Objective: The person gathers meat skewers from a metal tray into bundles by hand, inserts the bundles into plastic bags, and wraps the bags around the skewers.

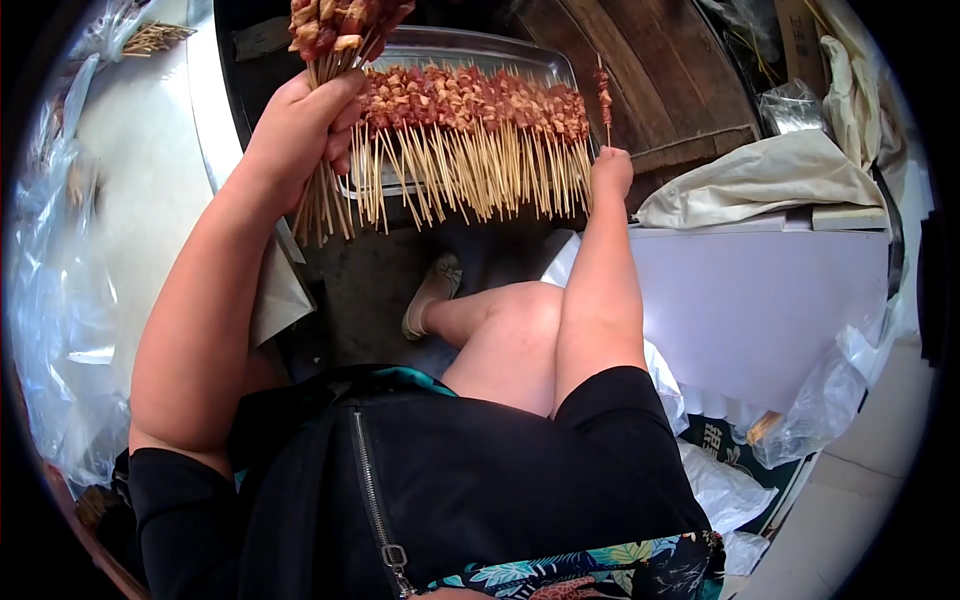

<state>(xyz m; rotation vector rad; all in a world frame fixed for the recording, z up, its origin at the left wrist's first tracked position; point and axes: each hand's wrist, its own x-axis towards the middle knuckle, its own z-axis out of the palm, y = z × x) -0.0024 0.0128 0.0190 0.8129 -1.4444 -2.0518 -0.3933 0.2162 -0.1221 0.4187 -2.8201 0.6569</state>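
A bundle of raw meat skewers (345, 25) is clasped in my left hand (318, 125), meat end up, with the bare sticks fanning out below the fist. My right hand (612, 172) pinches one meat skewer (603, 92) by its stick, held upright at the tray's right end. Between the hands, a metal tray (480, 45) carries a dense row of meat skewers (470, 105). Their meat lies on the tray and their bare sticks stick out over its near edge towards me. My left fist hides the row's left end.
Wooden boards (640, 60) lie behind the tray on the right. A cream cloth (770, 180) rests by a pale white box (760, 300). On the left are a light tabletop (140, 180), clear plastic bags (60, 330) and loose sticks (155, 38).
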